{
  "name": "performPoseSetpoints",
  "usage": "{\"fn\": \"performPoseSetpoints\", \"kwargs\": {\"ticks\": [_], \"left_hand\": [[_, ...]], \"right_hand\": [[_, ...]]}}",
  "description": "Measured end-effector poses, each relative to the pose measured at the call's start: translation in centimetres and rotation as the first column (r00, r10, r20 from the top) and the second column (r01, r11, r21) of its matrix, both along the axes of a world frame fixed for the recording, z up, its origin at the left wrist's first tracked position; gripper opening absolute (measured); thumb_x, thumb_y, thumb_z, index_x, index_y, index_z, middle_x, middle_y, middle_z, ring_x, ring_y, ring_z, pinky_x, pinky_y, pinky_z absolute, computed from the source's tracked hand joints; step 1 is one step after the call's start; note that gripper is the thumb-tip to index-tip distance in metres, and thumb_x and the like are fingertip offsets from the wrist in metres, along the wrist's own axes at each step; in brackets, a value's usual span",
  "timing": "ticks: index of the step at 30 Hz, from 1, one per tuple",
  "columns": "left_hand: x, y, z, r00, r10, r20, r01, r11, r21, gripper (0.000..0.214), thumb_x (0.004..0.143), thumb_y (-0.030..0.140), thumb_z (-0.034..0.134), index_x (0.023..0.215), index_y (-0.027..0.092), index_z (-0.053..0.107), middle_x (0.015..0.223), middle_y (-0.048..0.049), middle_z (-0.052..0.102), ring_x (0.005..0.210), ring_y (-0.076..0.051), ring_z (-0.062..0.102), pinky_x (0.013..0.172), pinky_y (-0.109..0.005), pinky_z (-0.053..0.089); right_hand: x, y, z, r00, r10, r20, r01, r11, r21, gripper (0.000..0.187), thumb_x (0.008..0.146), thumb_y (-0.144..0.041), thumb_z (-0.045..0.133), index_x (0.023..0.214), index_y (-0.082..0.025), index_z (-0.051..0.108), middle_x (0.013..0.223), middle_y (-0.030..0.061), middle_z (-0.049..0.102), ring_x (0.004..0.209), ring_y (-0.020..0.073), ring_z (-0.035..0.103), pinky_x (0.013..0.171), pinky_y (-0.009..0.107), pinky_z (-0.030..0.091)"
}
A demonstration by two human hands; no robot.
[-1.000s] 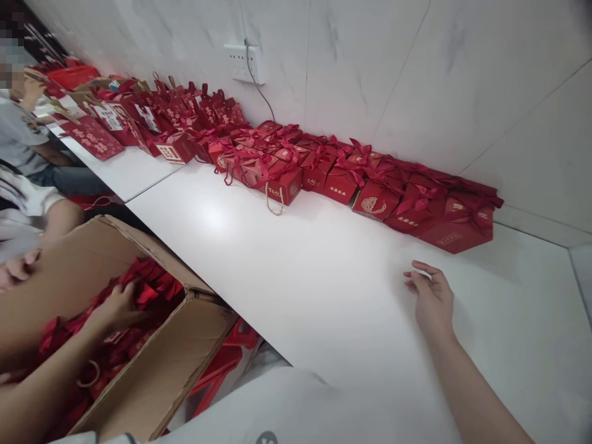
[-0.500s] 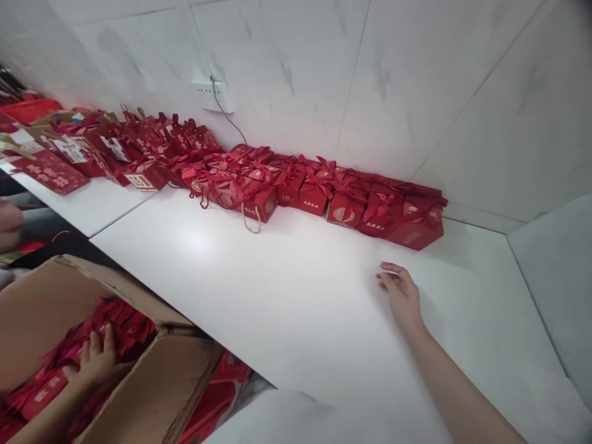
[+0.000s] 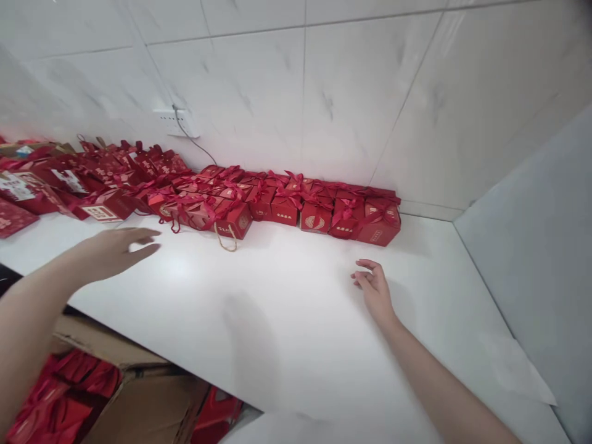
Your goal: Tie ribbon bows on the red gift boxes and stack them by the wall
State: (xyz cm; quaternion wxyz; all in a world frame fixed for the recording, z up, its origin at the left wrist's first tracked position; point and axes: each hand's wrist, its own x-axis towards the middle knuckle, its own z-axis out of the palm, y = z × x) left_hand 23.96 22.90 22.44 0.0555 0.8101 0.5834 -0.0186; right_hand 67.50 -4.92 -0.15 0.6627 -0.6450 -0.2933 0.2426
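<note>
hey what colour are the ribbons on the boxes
The ribbons are deep pinkish red, best seen in the head view.

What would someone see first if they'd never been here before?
Probably the crowd of red boxes with ribbons, lined along the wall at the back of the white table. Next, the person's bare left hand and right hand, both empty, in front of them. At lower left, a cardboard carton holds more red things.

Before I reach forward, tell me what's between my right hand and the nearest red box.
In the head view, only white tabletop shows between your right hand and that red box.
</note>
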Motion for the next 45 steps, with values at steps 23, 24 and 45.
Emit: {"fn": "performPoseSetpoints", "kwargs": {"ticks": [23, 24, 45], "left_hand": [[20.3, 0.6, -4.4, 0.894, -0.448, -0.015, 0.419, 0.848, -0.323, 0.125, 0.058, 0.070, 0.074, 0.157, 0.026, 0.014, 0.163, -0.0129, 0.007, 0.148, -0.042, 0.013, 0.116, -0.052, 0.025], [20.1, -0.3, -4.0, 0.880, -0.473, 0.044, 0.460, 0.826, -0.325, 0.115, 0.064, 0.073, 0.068, 0.157, 0.029, 0.017, 0.162, -0.0110, 0.016, 0.147, -0.040, 0.020, 0.116, -0.049, 0.026], [20.7, -4.4, -4.7, 0.728, -0.564, 0.390, 0.667, 0.713, -0.215, 0.082, 0.087, 0.056, 0.054, 0.156, 0.030, 0.018, 0.157, -0.0067, 0.034, 0.141, -0.027, 0.038, 0.107, -0.037, 0.042]], "right_hand": [[-0.1, 0.6, 0.4, 1.000, 0.025, -0.013, -0.025, 1.000, 0.007, 0.033, 0.086, -0.045, 0.059, 0.112, -0.026, 0.051, 0.124, 0.0077, 0.056, 0.084, 0.0180, 0.063, 0.076, 0.036, 0.052], [-0.1, 0.6, 0.4, 1.000, 0.025, -0.015, -0.025, 1.000, 0.008, 0.033, 0.086, -0.045, 0.060, 0.112, -0.026, 0.051, 0.123, 0.0076, 0.056, 0.084, 0.0180, 0.063, 0.075, 0.036, 0.052], [-0.3, 0.7, 1.2, 1.000, 0.018, 0.024, -0.019, 0.999, 0.042, 0.034, 0.089, -0.049, 0.056, 0.114, -0.026, 0.053, 0.126, 0.0080, 0.058, 0.099, 0.0222, 0.062, 0.081, 0.037, 0.053]]}}
